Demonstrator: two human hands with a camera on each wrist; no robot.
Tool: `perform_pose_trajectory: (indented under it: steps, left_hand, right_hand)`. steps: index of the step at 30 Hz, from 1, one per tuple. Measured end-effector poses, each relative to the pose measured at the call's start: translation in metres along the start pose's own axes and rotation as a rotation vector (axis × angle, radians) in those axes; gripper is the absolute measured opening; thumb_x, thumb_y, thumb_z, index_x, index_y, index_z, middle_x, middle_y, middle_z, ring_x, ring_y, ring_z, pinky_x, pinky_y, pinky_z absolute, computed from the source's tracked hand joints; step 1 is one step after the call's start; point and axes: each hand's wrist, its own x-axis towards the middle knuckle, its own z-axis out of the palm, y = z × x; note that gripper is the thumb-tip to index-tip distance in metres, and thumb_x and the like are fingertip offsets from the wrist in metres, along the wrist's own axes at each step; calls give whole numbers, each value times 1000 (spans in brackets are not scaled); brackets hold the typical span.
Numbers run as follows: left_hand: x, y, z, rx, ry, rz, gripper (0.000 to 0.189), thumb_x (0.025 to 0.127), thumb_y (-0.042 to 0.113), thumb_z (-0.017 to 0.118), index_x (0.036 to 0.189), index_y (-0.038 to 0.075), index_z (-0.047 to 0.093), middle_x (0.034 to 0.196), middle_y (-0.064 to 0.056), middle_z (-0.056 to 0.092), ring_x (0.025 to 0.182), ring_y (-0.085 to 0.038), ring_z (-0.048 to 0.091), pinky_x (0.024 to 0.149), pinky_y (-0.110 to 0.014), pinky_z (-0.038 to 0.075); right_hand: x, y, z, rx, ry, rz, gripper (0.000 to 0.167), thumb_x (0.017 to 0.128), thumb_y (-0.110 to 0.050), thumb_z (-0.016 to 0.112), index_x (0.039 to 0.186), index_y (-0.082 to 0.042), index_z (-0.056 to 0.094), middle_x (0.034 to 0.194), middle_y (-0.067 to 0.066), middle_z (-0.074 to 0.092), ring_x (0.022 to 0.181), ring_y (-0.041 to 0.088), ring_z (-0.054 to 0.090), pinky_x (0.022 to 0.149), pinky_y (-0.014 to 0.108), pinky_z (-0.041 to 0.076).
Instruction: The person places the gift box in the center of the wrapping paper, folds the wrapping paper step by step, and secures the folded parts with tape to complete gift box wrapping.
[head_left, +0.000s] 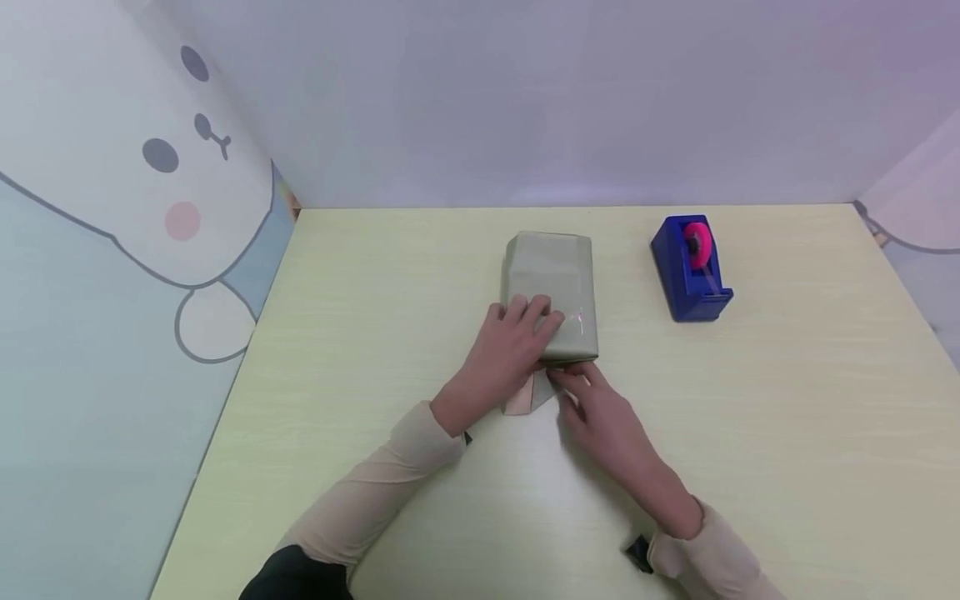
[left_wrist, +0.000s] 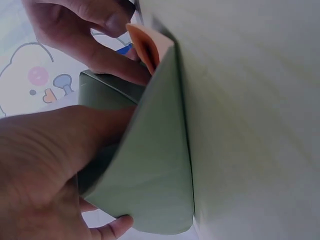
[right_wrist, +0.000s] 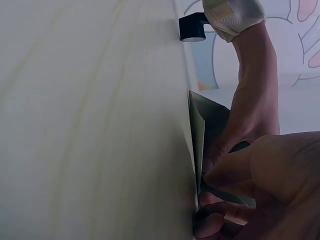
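A box-shaped package [head_left: 551, 271] in grey-green wrapping paper lies on the table. From its near end a loose paper flap [left_wrist: 155, 155] sticks out, its peach-coloured inner side folded at the tip. My left hand [head_left: 498, 358] holds the package, fingers across the top and thumb tucked behind the flap in the left wrist view. At the right side of that near end, my right hand [head_left: 611, 425] pinches the flap's paper between thumb and fingers. In the right wrist view, the right fingers [right_wrist: 230, 172] partly hide the fold and the left thumb.
A blue tape dispenser [head_left: 686, 279] with a pink-cored roll stands to the right of the package. The pale wooden table [head_left: 360, 325] meets a plain wall [head_left: 525, 100] at the back. A cartoon-printed panel [head_left: 97, 333] borders the left side.
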Motion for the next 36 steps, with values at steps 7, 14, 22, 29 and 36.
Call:
perform_pose_trajectory:
  steps: [7, 14, 22, 29, 36]
  left_hand:
    - [1, 3, 2, 29, -11, 0, 47, 97, 28, 72, 134, 18, 45, 134, -4, 48, 105, -23, 43, 82, -37, 49]
    - [-1, 3, 5, 52, -1, -3, 46, 96, 25, 73, 133, 17, 46, 134, -4, 48, 104, -23, 43, 80, -36, 47]
    - [-1, 4, 5, 18, 12, 16, 44, 97, 17, 70, 134, 15, 45, 132, -5, 48, 105, -24, 44, 80, -36, 46]
    - [1, 5, 3, 38, -4, 12, 52, 93, 18, 74, 137, 15, 45, 134, -6, 47, 108, -23, 43, 82, -37, 47]
    - [0, 7, 2, 23, -3, 15, 55, 91, 19, 74, 137, 15, 45, 136, -7, 47, 111, -23, 44, 85, -38, 48]
  right_hand:
    - [0, 6, -16, 28, 91, 183, 22, 100, -15, 65, 117, -2, 72, 109, 14, 72, 75, 21, 64, 64, 35, 51]
    - [14, 17, -26, 58, 74, 228, 32, 94, -24, 79, 110, 0, 65, 94, 13, 73, 64, 17, 56, 56, 26, 42]
    - [23, 18, -39, 60, 98, 249, 24, 93, -25, 80, 97, -5, 69, 90, 16, 78, 61, 17, 54, 53, 27, 40]
    - [19, 17, -52, 106, 181, 143, 6, 93, -13, 79, 87, -11, 75, 80, 8, 79, 56, 13, 53, 51, 24, 41]
    - [24, 32, -50, 70, 63, 148, 6, 93, -10, 77, 98, -7, 76, 96, 13, 80, 68, 18, 65, 59, 26, 46]
